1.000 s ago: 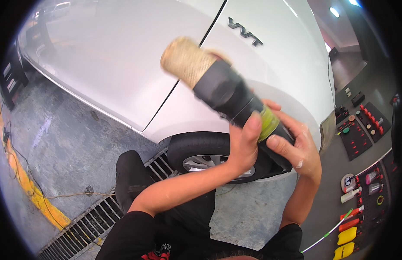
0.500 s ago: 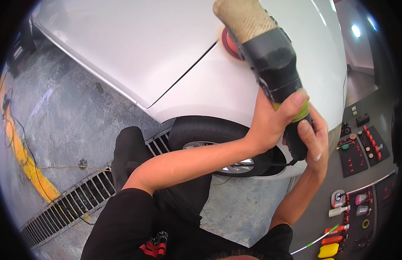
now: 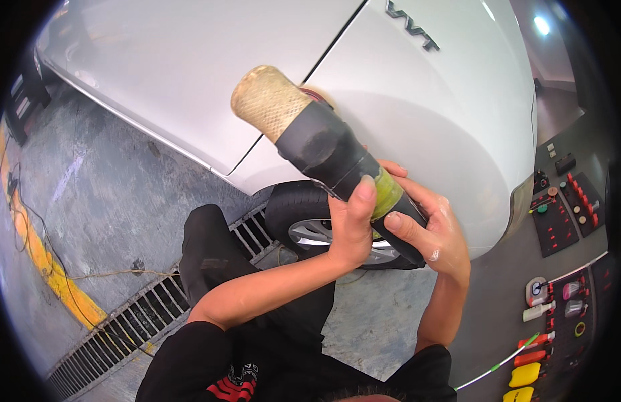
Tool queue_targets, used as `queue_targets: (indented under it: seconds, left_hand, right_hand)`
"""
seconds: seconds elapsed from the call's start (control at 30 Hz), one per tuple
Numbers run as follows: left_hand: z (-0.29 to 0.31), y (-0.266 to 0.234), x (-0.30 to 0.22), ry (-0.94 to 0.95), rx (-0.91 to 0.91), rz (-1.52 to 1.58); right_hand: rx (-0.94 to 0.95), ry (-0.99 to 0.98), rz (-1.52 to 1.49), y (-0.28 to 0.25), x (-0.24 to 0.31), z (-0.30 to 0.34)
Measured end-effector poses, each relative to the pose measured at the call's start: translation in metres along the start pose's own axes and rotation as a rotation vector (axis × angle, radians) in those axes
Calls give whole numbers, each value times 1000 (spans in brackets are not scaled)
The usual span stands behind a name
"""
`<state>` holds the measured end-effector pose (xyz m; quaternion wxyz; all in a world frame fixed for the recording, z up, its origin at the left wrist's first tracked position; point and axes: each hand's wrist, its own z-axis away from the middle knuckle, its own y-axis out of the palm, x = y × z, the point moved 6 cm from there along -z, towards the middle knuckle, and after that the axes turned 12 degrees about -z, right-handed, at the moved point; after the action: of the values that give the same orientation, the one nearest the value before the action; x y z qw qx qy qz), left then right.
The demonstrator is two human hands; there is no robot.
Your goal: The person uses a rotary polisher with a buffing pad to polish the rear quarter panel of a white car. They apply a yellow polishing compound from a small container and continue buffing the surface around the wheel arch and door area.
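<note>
A: What's the work up against?

B: The side of a white car (image 3: 156, 67), glossy, split by a dark slanting seam (image 3: 336, 40). A metallic badge (image 3: 413, 25) sits to the right of the seam, and the front of a wheel (image 3: 298, 213) shows below.

A: And the room?

B: Worn grey concrete floor (image 3: 109, 174), with a metal drain grate (image 3: 146, 311) running across it and a chipped yellow stripe (image 3: 46, 268) at the left. A thin cord (image 3: 116, 275) lies between them. Over on the right, dark boards (image 3: 555, 224) carry red and black bits, with two yellow pieces (image 3: 526, 373) lower down.

A: Where's the polisher?

B: The polisher (image 3: 324, 144) is over the seam, above the wheel, its tan mesh cover (image 3: 270, 100) pointing up and left. A sliver of red pad (image 3: 320, 99) peeks out behind. I can't tell whether the pad touches the paint.

A: The hands?

B: Both grasp it. The left hand (image 3: 352, 218) is wrapped round by the green band (image 3: 389, 194); the right hand (image 3: 434, 224), smeared white, grips the handle behind.

A: Anything different from half a second ago?

B: The polisher has come down along the seam. It hid the badge then; now the badge is uncovered, and less of the pad shows.
</note>
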<state>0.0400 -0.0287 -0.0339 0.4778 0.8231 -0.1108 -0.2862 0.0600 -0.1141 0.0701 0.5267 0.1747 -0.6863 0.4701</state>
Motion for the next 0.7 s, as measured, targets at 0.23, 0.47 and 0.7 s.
queue_targets:
  seconds: [0.23, 0.47, 0.7]
  left_hand:
    - [-36, 35, -6, 42, 236, -118]
    - [-61, 36, -3, -9, 397, -36]
    - [-17, 48, 20, -376, 755, -258]
  right_hand:
    - [-175, -249, -29, -20, 24, 5]
    - [-254, -396, -99, -18, 4, -1]
    - [-640, -497, -307, 3, -84, 58]
